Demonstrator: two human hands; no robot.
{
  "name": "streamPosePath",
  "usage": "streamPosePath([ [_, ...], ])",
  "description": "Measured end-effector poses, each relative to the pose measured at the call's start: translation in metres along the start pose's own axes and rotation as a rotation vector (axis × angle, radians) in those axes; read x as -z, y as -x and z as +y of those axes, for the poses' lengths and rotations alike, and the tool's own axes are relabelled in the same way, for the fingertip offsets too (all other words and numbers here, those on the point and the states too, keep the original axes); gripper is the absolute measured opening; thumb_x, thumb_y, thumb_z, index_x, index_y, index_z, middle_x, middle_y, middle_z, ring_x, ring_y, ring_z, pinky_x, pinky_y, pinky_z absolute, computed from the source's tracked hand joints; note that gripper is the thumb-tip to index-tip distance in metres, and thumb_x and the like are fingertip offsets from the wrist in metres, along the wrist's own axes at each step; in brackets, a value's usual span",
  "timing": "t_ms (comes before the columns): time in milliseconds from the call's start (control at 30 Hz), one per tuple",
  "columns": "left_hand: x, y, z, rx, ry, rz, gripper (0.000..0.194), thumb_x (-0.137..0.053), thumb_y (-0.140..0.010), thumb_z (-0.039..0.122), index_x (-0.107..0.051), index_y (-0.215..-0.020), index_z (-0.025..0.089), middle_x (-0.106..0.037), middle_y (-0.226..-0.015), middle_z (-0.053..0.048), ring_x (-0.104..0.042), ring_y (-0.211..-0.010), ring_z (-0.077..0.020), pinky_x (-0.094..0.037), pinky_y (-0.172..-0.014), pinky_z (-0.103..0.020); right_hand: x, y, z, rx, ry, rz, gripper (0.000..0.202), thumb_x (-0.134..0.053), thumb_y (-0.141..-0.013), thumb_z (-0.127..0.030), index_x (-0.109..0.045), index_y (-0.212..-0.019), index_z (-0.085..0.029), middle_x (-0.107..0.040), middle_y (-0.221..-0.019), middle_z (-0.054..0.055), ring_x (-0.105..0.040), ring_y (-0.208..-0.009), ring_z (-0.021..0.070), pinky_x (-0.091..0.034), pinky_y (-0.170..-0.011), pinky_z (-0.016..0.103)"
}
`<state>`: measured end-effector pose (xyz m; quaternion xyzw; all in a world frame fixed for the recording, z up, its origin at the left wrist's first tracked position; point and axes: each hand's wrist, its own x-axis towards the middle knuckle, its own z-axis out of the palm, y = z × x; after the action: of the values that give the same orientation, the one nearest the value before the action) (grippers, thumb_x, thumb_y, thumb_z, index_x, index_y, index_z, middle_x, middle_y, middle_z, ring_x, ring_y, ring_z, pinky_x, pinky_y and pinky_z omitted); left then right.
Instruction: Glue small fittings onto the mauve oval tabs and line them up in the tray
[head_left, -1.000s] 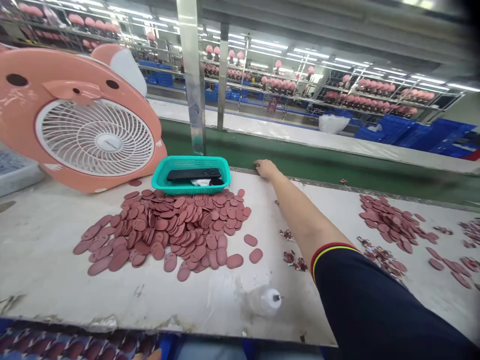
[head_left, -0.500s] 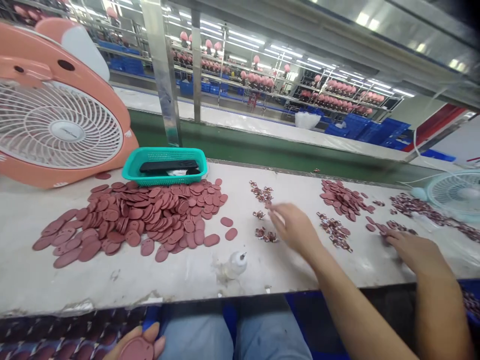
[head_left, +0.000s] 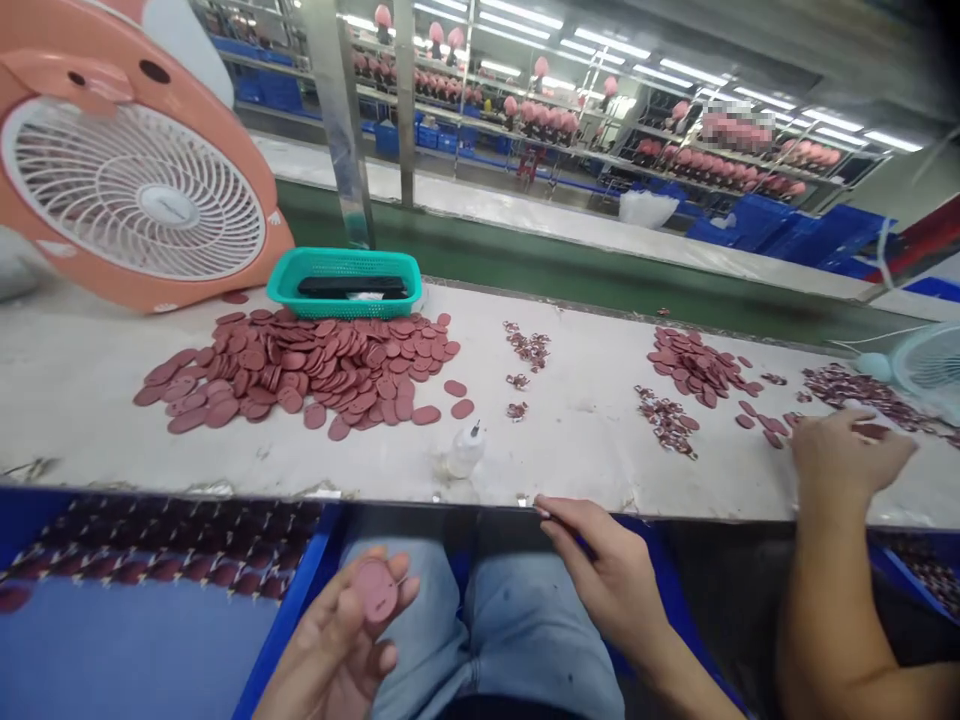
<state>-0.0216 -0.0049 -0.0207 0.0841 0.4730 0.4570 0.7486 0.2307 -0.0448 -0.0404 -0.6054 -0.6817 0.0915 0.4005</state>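
Flanking the hands, left [head_left: 341, 640] gripping a pink disc [head_left: 375, 592] (right [head_left: 600, 570] pinching something tiny): disc pile [head_left: 300, 365], glue bottle [head_left: 465, 452].

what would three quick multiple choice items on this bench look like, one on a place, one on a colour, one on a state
1. Where does the basket stand?
A. at the far edge of the table, behind the big pile
B. on the person's lap
C. on top of the fan

2. What colour is the basket?
A. yellow
B. teal
C. black

3. What is the left hand doing?
A. lying flat on the table
B. holding a disc in its fingers
C. gripping the bottle

Answers:
1. A, it sits beyond the pile of discs, right of the fan.
2. B, its mesh walls are teal, with a dark flat thing inside.
3. B, one reddish disc is held over the lap, while the bottle lies untouched on the table and the right hand pinches something small at the table's near edge.
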Motion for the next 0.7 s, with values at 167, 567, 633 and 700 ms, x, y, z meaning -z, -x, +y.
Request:
streamPosePath([
  [167, -0.012, 0.016, -0.002, 0.166, -0.032, -0.029, 0.038, -0.094, -0.057, 0.035, -0.08, -0.089, 0.02, -0.08, -0.094, -0.009, -0.072, -0.072, -0.0154, -0.046, -0.043, -0.013, -0.009, -0.017, -0.06, -0.322, -0.822, -0.118, 0.013, -0.066, -0.095, -0.023, -0.071, -0.105, -0.027, -0.079, -0.099, 0.003, -0.076, -0.083, 0.0159, -0.063, -0.069, 0.021],
  [567, -0.009, 0.023, 0.0, 0.14, -0.102, -0.177, 0.034, -0.091, -0.062, 0.043, -0.08, -0.081, 0.017, -0.066, -0.068, 0.0, -0.062, -0.064, -0.0103, -0.044, -0.043, -0.011, -0.022, -0.037, -0.08, -0.156, -0.668, -0.282, 0.013, -0.072, -0.089, -0.022, -0.076, -0.1, -0.03, -0.076, -0.085, -0.002, -0.07, -0.076, 0.0142, -0.055, -0.07, 0.025],
  [633, -0.007, 0.02, 0.0, 0.155, -0.1, -0.194, 0.034, -0.091, -0.062, 0.043, -0.081, -0.082, 0.018, -0.067, -0.067, -0.001, -0.062, -0.063, -0.0107, -0.044, -0.042, -0.011, -0.021, -0.038, -0.081, -0.116, -0.66, -0.293, 0.015, -0.072, -0.09, -0.021, -0.075, -0.101, -0.03, -0.076, -0.088, -0.002, -0.069, -0.078, 0.014, -0.055, -0.071, 0.025],
  [700, -0.005, 0.018, -0.001, 0.162, -0.095, -0.213, 0.033, -0.09, -0.063, 0.043, -0.081, -0.082, 0.018, -0.067, -0.066, -0.002, -0.063, -0.063, -0.0111, -0.043, -0.041, -0.011, -0.02, -0.039, -0.081, -0.089, -0.656, -0.303, 0.016, -0.071, -0.09, -0.02, -0.075, -0.103, -0.03, -0.077, -0.089, -0.002, -0.069, -0.078, 0.0139, -0.055, -0.071, 0.025],
])
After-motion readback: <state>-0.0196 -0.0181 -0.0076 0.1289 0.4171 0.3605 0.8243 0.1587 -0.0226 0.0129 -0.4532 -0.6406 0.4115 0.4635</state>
